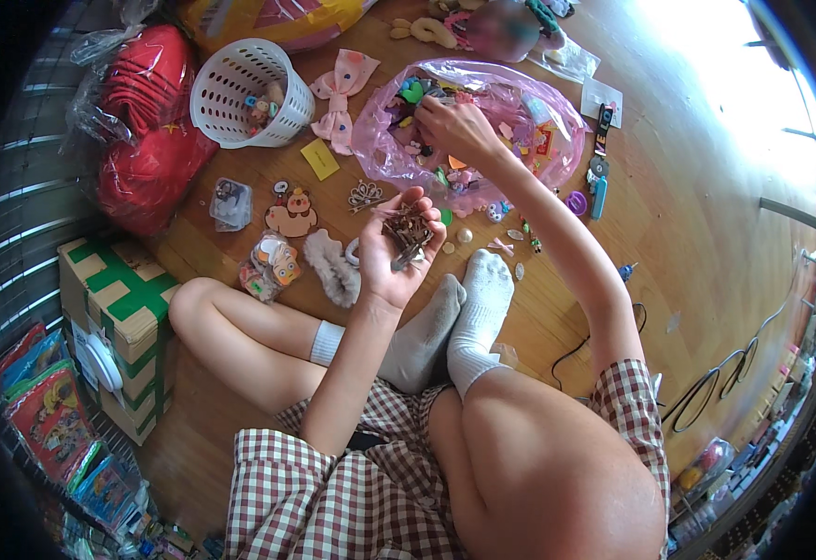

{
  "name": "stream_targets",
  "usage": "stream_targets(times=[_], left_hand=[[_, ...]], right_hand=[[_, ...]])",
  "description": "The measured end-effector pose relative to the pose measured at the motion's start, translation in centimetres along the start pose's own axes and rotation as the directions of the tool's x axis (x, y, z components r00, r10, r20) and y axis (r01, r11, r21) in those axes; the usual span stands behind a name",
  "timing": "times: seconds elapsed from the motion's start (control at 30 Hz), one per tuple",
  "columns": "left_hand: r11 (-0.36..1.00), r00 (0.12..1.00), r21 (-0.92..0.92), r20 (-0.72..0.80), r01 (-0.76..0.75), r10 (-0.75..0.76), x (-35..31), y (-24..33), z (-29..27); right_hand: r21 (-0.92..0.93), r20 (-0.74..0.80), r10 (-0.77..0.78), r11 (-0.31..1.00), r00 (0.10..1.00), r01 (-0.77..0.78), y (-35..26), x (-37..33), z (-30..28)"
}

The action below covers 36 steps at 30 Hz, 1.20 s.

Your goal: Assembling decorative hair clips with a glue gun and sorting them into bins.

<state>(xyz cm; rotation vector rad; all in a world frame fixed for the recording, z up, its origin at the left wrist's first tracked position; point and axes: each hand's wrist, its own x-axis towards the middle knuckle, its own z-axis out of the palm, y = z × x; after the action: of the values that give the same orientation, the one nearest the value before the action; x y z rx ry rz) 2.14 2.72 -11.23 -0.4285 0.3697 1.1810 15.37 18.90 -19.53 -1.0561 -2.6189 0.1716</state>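
My left hand (385, 278) is palm up, its fingers curled around a heap of small brown and silvery metal pieces (410, 233) that look like hair clips. To its right, my right hand (459, 131) reaches down into an open pink plastic bag (571, 121) full of small colourful trinkets. Its fingers are bent together among the trinkets at the bag's left side; what they pinch is hidden. A silvery tiara-shaped piece (366, 195) lies on the floor beside my left fingertips. Just right of that hand is a green disc (446, 217).
A white perforated basket (230, 93) holding small items stands at the far left, beside a pink bow (338, 98) and a yellow card (319, 159). A grey fluffy band (328, 266) lies near my left wrist. A taped cardboard box (114, 299) stands left; a black cable (720, 378) runs right.
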Motion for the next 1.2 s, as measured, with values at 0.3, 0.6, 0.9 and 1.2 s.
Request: stream_targets(times=[0.3,0.6,0.9,1.2], left_hand=[[1.0,1.0,-0.016,0.006,-0.005,0.006,-0.3,0.9,-0.2],[1.0,1.0,-0.008,0.019,-0.013,0.013,-0.3,0.6,0.1],[1.0,1.0,-0.008,-0.006,0.003,-0.003,0.1,0.0,0.3],[1.0,1.0,-0.014,-0.023,-0.012,0.012,-0.5,1.1,0.0]], right_hand=[[0.275,-0.094,0.116,0.958,0.989,-0.086,0.3,-1.4,-0.9],[0.81,0.321,0.216,-0.568,0.922,-0.149,2.7,-2.2,-3.9],[0.329,0.058,0.563,0.769,0.825,-0.548,4.0,-0.3,-1.4],[0.379,0.012,0.248,0.895,0.969,-0.234,-1.3,-1.0,-2.7]])
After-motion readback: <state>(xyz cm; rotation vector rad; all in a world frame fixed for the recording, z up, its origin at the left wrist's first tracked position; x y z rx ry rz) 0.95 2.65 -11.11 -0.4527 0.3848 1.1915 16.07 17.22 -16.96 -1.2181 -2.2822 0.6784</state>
